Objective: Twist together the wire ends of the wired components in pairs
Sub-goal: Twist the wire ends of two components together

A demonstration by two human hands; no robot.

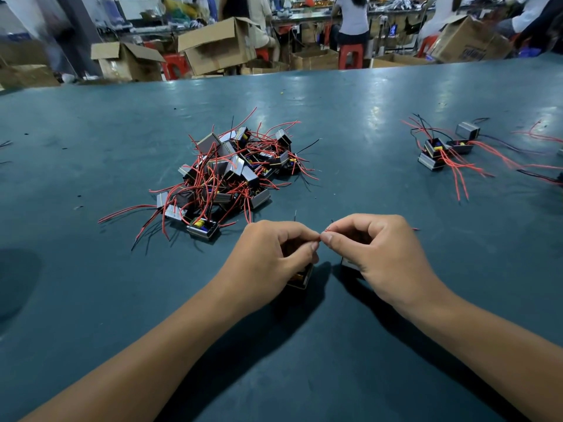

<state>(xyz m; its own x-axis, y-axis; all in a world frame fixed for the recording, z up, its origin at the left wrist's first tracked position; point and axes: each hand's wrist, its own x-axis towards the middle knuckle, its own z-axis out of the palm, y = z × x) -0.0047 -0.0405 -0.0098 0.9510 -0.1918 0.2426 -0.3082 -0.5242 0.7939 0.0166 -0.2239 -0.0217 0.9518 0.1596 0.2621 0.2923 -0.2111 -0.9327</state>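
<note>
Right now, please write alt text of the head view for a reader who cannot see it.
Two bare hands meet over a blue-green table: the left hand and right hand pinch thin red wire ends between their fingers, each over a small boxed component. A tangled pile of wired components lies behind, and a smaller group to the right.

Teal table (350,123) bears component pile (231,172), perhaps three more (444,147).

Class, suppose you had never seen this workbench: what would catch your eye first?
The tangled pile of components with red wires, at the middle of the table. Nearer, the left hand and right hand meet, pinching a red wire end. A smaller group lies far right.
</note>
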